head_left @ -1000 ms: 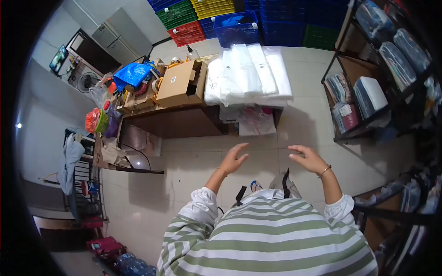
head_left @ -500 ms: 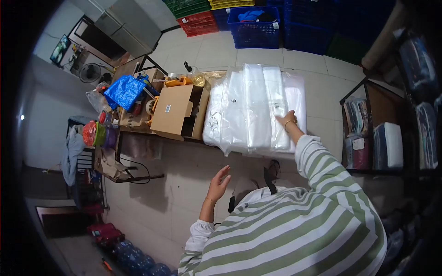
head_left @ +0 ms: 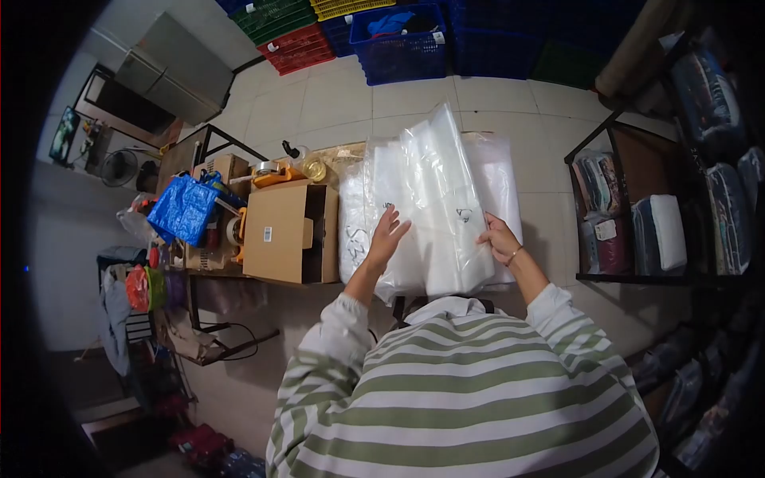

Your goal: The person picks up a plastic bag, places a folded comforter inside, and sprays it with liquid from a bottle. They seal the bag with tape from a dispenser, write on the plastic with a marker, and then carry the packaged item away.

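A stack of clear plastic bags [head_left: 442,191] is lifted and tilted over other bundles on the table. Its right edge is pinched between the thumb and fingers of my right hand [head_left: 500,240]. My left hand [head_left: 388,240], fingers spread, hovers by the stack's left side, over the flatter plastic bags [head_left: 386,171] with a black handwritten mark. At the far left of the pile lies a bundle with large black writing [head_left: 351,239]. A pinkish plastic bundle [head_left: 500,175] shows at the right, behind my right hand.
Left of the bags stands an open cardboard box [head_left: 279,231]. Beyond it are an orange tape dispenser [head_left: 275,174], a bottle of yellow liquid [head_left: 312,166] and a blue plastic bag [head_left: 183,209]. Crates [head_left: 398,60] line the back; a shelf with packed textiles [head_left: 660,231] stands right.
My left hand has come up from below the table edge to the bags. My right hand has raised and shifted the top plastic bags, now tilted. My view has turned slightly.
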The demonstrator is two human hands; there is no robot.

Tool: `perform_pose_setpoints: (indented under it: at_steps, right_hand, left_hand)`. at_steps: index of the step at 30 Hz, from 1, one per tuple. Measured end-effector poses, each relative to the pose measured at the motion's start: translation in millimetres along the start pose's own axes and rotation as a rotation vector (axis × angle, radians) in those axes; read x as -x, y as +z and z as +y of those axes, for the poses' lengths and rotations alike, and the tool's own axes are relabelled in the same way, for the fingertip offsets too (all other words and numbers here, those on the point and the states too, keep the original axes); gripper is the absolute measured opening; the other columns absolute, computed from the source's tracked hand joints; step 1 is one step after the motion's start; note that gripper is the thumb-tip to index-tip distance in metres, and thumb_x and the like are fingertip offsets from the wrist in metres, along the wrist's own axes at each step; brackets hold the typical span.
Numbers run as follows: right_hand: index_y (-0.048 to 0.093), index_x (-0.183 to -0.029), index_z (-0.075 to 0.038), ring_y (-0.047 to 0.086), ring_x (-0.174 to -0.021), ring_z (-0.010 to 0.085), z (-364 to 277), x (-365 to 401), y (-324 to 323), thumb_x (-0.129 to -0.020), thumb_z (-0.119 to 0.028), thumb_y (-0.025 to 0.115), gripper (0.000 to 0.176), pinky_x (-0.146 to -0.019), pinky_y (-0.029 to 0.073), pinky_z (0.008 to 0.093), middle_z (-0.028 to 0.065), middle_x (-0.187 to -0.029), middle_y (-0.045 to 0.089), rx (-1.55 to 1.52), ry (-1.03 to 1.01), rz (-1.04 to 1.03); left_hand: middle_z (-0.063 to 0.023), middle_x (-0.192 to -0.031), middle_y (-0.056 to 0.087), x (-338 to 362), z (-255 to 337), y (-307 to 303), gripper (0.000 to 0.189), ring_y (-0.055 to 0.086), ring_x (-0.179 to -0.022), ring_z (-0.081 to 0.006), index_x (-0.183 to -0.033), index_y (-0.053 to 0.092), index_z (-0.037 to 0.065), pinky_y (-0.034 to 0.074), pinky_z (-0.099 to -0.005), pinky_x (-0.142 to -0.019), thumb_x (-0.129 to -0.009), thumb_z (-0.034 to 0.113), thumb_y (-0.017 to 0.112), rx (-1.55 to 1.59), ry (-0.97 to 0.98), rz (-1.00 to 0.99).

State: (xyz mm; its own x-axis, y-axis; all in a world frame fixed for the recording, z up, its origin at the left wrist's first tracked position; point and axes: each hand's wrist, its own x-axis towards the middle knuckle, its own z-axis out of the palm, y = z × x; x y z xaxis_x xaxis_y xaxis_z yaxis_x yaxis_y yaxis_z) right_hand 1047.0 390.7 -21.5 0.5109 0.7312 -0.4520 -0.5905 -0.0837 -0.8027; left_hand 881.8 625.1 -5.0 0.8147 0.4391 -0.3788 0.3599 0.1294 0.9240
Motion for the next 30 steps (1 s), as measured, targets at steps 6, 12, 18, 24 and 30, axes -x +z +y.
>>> perform_pose_setpoints:
  at_steps: [6, 12, 18, 24, 30]
  right_hand:
    - [0.061, -0.107, 0.0, 0.06, -0.079, 0.0092, -34, 35, 16, -0.064, 0.015, 0.053, 0.046, -0.075, 0.048, 0.0229, 0.0037, -0.093, 0.065, -0.071, -0.011, -0.104]
    - [0.06, -0.104, 0.003, 0.061, -0.086, 0.0113, -72, 52, 3, -0.066, 0.011, 0.058, 0.038, -0.079, 0.048, 0.024, 0.0054, -0.095, 0.064, 0.071, -0.032, -0.185]
    - [0.041, -0.126, 0.0, 0.048, -0.111, 0.0157, -149, 74, 19, -0.072, -0.004, 0.069, 0.061, -0.094, 0.039, 0.0294, 0.0077, -0.123, 0.049, 0.446, -0.254, -0.056]
    - [0.05, -0.117, 0.001, 0.052, -0.103, 0.0164, -190, 86, 56, -0.073, -0.008, 0.071, 0.05, -0.088, 0.041, 0.0286, 0.0066, -0.109, 0.057, 0.298, -0.536, 0.213]
    - [0.051, -0.115, 0.002, 0.054, -0.099, 0.0162, -151, 71, 48, -0.067, 0.003, 0.063, 0.05, -0.083, 0.044, 0.0286, 0.0073, -0.106, 0.059, 0.278, -0.463, 0.388]
  left_hand:
    - [-0.0147, -0.149, 0.011, -61, 33, 13, 0.101, 0.015, -0.137, -0.0324, -0.146, 0.003, 0.018, 0.022, -0.0572, -0.104, -0.075, 0.069, 0.053, 0.281, -0.403, -0.181]
    - [-0.0053, -0.122, 0.051, -78, 81, 22, 0.065, 0.048, -0.114, -0.0167, -0.131, 0.037, 0.013, 0.04, -0.0441, -0.095, -0.083, 0.052, 0.057, 0.479, -0.14, -0.182]
    - [-0.0063, -0.109, 0.06, -43, 148, 22, 0.039, 0.057, -0.098, -0.0153, -0.115, 0.051, 0.001, 0.046, -0.03, -0.086, -0.085, 0.022, 0.065, 0.628, 0.348, -0.084]
    - [-0.0065, -0.106, 0.061, -20, 132, 43, 0.036, 0.057, -0.095, -0.0125, -0.111, 0.055, 0.0, 0.044, -0.0267, -0.085, -0.08, 0.012, 0.069, 0.169, 0.447, -0.109]
    - [-0.0082, -0.099, 0.064, 3, 182, 56, 0.039, 0.059, -0.09, -0.0128, -0.105, 0.057, -0.002, 0.046, -0.0269, -0.081, -0.075, 0.016, 0.074, 0.093, 0.593, -0.052]
